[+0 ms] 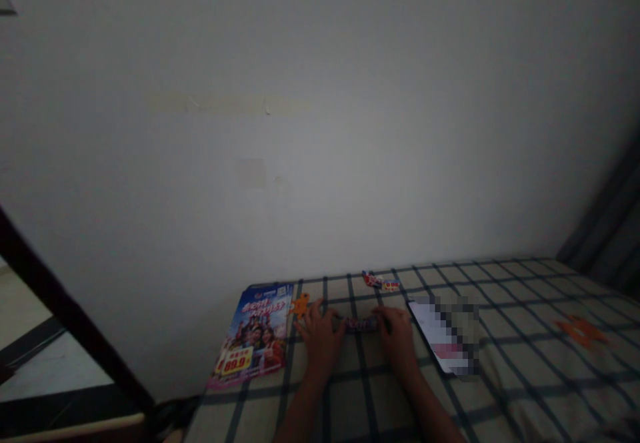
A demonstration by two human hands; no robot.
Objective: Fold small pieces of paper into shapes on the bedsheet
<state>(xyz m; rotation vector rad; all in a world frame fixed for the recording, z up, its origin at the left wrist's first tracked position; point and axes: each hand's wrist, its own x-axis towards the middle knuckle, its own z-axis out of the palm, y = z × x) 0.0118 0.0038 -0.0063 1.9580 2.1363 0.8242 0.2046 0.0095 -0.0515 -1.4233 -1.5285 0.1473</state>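
Observation:
A narrow folded paper strip (361, 323), dark with purple and white print like the flyers, lies crosswise on the checked cloth between my hands. My left hand (320, 333) is at its left end, with the thumb and fingertips against the paper and the other fingers somewhat apart. At the right end my right hand (397, 335) has thumb and fingers closed on the strip. An orange paper-like cutout (300, 304) lies just beyond my left fingers. To the left is a stack of printed flyers (256, 336) showing people and a price.
The checked cloth (345, 416) covers a bed or table against a pale wall (320, 183). A crumpled or folded printed paper (380, 281) lies at the back. Right of my hand is a flat phone-like device (435, 336), partly pixelated. Another orange cutout (583, 331) lies far right.

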